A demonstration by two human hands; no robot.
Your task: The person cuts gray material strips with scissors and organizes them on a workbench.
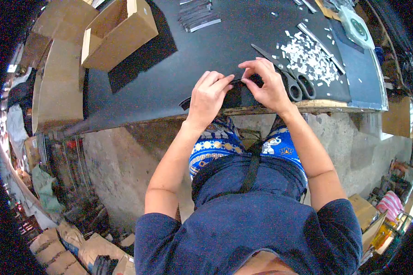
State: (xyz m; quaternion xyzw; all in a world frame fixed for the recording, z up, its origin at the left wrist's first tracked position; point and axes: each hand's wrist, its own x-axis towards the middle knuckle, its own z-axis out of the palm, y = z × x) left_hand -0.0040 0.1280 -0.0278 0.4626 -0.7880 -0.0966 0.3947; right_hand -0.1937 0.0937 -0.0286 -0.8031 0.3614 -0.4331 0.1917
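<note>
Near the front edge of the dark table, my left hand (210,95) is closed on a thin black strip (237,80), fingers pinched together. My right hand (266,85) pinches the strip's other end between thumb and index finger, the two hands a short gap apart. Part of a black strip also shows left of my left hand. Just beyond my right hand lie black-handled scissors (293,82), blades pointing away to the left. A scattered pile of small white pieces (309,55) lies right of the scissors.
An open cardboard box (124,39) stands at the back left of the table (206,50). A bundle of dark strips (198,16) lies at the back. Long white strips (321,47) rest by the white pieces. A pale round object (357,28) sits at the back right.
</note>
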